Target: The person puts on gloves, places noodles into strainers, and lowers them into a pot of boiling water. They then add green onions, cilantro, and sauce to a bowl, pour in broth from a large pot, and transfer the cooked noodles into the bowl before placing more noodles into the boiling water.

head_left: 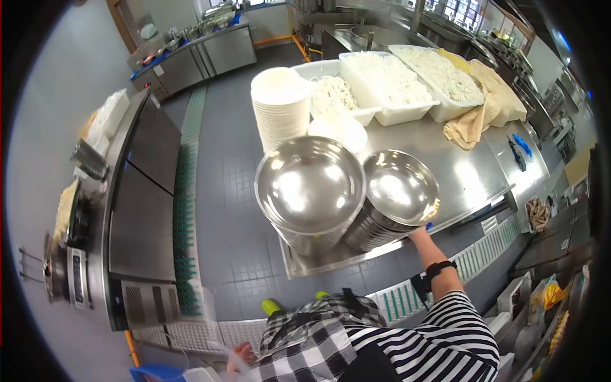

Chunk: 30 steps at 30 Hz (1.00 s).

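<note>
My right hand (419,235) is at the table's front edge, right beside a stack of steel bowls (402,186). The stack hides its fingers, and a small blue bit shows next to it. Left of this stack stands a taller stack of wider steel bowls (310,184). My left hand (241,354) is low at the bottom, near the checked apron (299,356), fingers loosely bent and apart. Behind the steel stacks rise white bowls (280,105) in a tall pile, with a shorter white pile (338,130) beside it.
White tubs of noodles (391,79) line the back of the steel table (439,153). A beige cloth (487,105) drapes over the right tub. Black and blue items (520,149) lie at the right. A steel counter (141,219) with a scale (77,277) runs along the left.
</note>
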Available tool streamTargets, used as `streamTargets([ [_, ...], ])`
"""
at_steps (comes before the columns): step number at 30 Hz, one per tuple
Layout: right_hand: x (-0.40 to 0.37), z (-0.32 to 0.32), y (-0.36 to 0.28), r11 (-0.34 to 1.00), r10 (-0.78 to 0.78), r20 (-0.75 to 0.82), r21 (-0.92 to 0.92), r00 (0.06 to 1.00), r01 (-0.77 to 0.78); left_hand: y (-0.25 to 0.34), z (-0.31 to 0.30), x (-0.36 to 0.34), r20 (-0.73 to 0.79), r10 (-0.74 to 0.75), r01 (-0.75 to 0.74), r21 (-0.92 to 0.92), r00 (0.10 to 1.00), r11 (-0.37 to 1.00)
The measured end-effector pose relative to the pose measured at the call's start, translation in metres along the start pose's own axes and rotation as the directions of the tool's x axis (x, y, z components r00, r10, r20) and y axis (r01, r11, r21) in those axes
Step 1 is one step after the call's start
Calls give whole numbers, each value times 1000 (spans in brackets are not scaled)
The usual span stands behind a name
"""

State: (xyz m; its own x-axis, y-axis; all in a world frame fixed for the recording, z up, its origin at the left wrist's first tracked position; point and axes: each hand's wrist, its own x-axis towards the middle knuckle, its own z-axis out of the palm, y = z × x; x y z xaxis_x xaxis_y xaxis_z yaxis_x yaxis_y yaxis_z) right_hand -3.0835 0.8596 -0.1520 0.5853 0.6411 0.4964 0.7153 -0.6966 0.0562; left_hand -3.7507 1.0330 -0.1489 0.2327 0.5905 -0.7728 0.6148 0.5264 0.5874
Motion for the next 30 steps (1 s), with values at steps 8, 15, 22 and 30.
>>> streamTargets([
  [8, -17, -123, 24, -420, 714, 466, 882, 523, -213, 36, -139, 117, 32, 31, -33, 66, 999, 997],
  [15, -156, -198, -69, -602, 654, 671, 741, 348, -298, 61, -258, 191, 44, 62, -63, 19, 997, 998],
  [22, -149, -129, -276, -636, 189, 977, 50, -93, -770, 237, -267, 283, 174, 218, -267, 337, 960, 903],
  [30, -141, 86, -436, 634, -119, 991, 123, 61, -764, 423, -233, 358, 492, 356, -549, 331, 795, 767],
])
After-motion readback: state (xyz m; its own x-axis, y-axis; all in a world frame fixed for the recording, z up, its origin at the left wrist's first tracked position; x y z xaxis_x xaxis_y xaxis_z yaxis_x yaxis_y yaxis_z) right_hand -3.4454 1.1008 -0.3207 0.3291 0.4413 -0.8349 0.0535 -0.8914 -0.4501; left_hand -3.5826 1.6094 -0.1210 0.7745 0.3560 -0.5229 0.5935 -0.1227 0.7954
